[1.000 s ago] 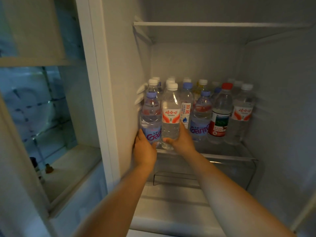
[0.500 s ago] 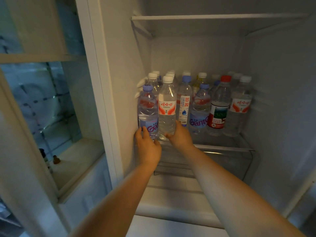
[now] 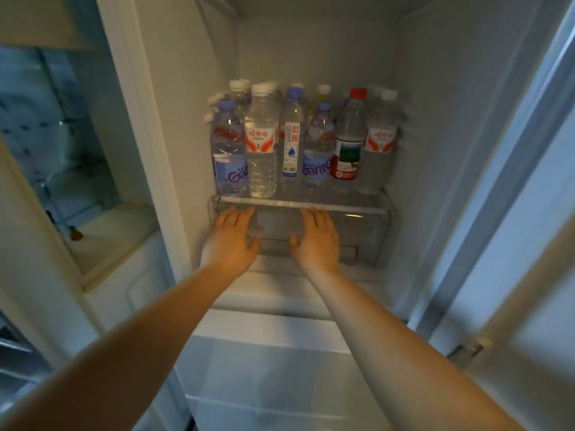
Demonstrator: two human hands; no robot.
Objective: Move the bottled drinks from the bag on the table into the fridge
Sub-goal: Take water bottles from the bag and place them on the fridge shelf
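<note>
Several bottled waters stand in rows on the fridge shelf (image 3: pixel 348 206). At the front left are a purple-capped bottle (image 3: pixel 229 150) and a white-capped bottle with a red and white label (image 3: pixel 262 144). A red-capped bottle (image 3: pixel 350 141) stands further right. My left hand (image 3: pixel 231 241) and my right hand (image 3: pixel 317 241) hover just below the shelf's front edge, in front of the clear drawer (image 3: pixel 364 234). Both have straight fingers and hold nothing. The bag and the table are out of view.
The fridge's left wall (image 3: pixel 174 119) and right wall (image 3: pixel 435 135) bound the shelf. A door edge (image 3: pixel 529 181) stands at the right. A glass-fronted cabinet (image 3: pixel 62 135) lies to the left. White ledges (image 3: pixel 273 328) sit below the drawer.
Both hands let go of the two front-left bottles and drew back and down below the shelf edge. The bottles stay upright on the shelf. The camera has tilted downward.
</note>
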